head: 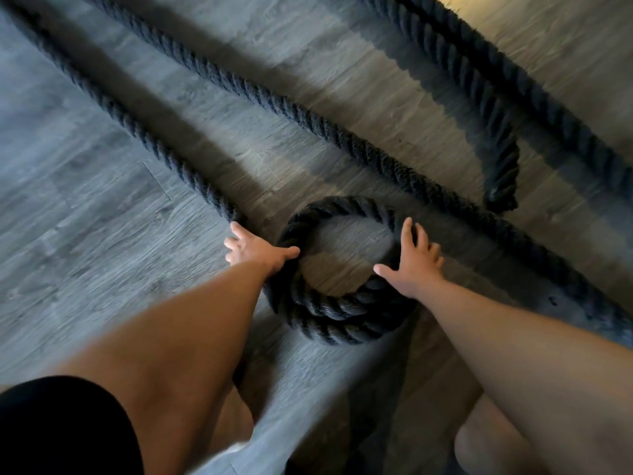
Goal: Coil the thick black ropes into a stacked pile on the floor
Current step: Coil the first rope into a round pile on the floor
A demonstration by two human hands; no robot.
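Grey wood floor point(102, 234) lies under everything, with long black rope point(144, 135) running far away past the left hand point(255, 250); a small rope coil point(337, 303) sits between the two hands, with about two rounds stacked up; the left hand has its fingers around the rope just where it meets the coil, thumb resting on the ring; the right hand point(416, 262) is spread wide and flat, pressing on the coil's far side and gripping nothing; the coil could spring open if the flat hand lifts, I think, because the rope looks stiff and heavy; a new round could slide off and land beside the stack; another rope point(428, 186) lies just past the right hand and could get caught in; the left palm is hidden, so I cannot tell how tight the hold is; the ropes' far ends are cut off, and the floor is blurry near the bottom.
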